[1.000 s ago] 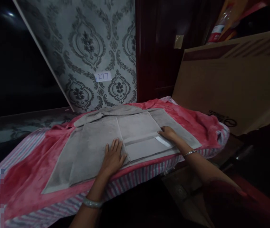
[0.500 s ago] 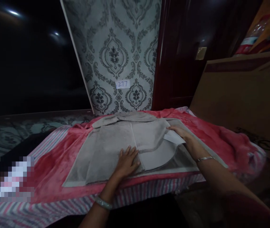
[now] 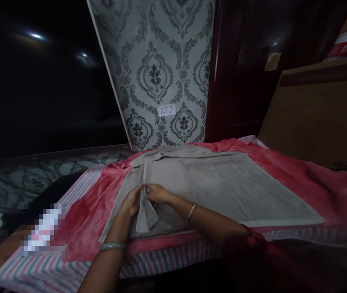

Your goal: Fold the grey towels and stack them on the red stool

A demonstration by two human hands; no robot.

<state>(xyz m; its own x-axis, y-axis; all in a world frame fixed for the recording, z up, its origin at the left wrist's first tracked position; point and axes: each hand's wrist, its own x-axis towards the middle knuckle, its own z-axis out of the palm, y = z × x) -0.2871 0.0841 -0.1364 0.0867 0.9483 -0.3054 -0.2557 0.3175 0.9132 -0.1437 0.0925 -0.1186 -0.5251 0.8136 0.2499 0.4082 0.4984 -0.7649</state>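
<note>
A large grey plush cloth [image 3: 228, 187] with a pale hem lies spread out. On its left part, a smaller grey cloth panel [image 3: 164, 173] is folded over, its left edge raised. My left hand [image 3: 132, 200] is closed on that raised edge from the left side. From the right, my right hand [image 3: 158, 193] pinches the same edge, fingertips close to the left hand's. Below both hands the loose end of the panel hangs in a narrow fold. The fingertips are partly hidden by the cloth.
Under the grey cloth is a red plush blanket [image 3: 82, 224] over a striped sheet [image 3: 167, 258]. A dark screen [image 3: 48, 93] stands at the back left. At the right is a cardboard box [image 3: 320, 114]. A paper marked 277 [image 3: 166, 110] is on the wall.
My right hand has swung left, bringing the panel's free edge over to the left side. My left hand has left its flat position and now grips the edge. The view has shifted slightly.
</note>
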